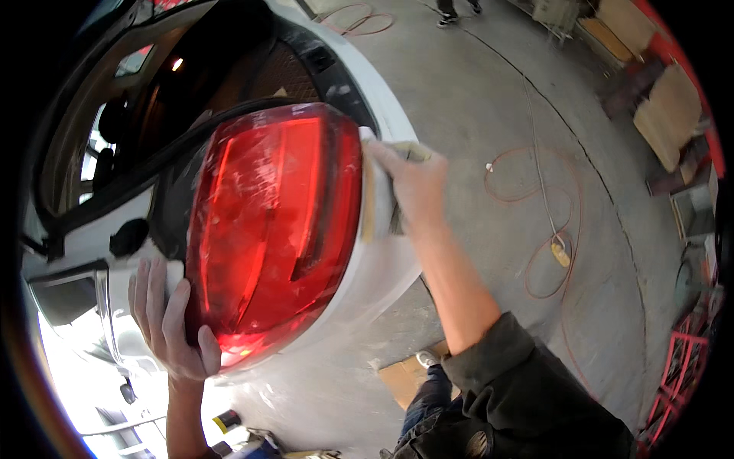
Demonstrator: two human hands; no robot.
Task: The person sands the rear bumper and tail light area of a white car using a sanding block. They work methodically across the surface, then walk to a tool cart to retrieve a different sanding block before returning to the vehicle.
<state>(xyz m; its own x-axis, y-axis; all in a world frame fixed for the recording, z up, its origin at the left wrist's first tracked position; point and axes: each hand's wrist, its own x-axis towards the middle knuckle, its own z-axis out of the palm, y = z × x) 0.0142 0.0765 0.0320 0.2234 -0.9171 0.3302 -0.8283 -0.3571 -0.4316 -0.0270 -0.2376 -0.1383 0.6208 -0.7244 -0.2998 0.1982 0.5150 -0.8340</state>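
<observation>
A red tail light, dusty and scuffed, fills the middle of the view, set in the rear corner of a white car. My right hand is closed round a dull yellow-grey piece of sandpaper, pressed to the body panel just right of the light. Part of the sandpaper is hidden by my fingers. My left hand, whitened with dust, lies open at the light's lower left edge. Its fingers are stretched up over the car body, and the thumb reaches the red lens.
A red hose and a pale cable with a yellow connector lie on the grey floor at right. Cardboard sits under my foot. Red racks and panels line the right side. Another person's feet show at top.
</observation>
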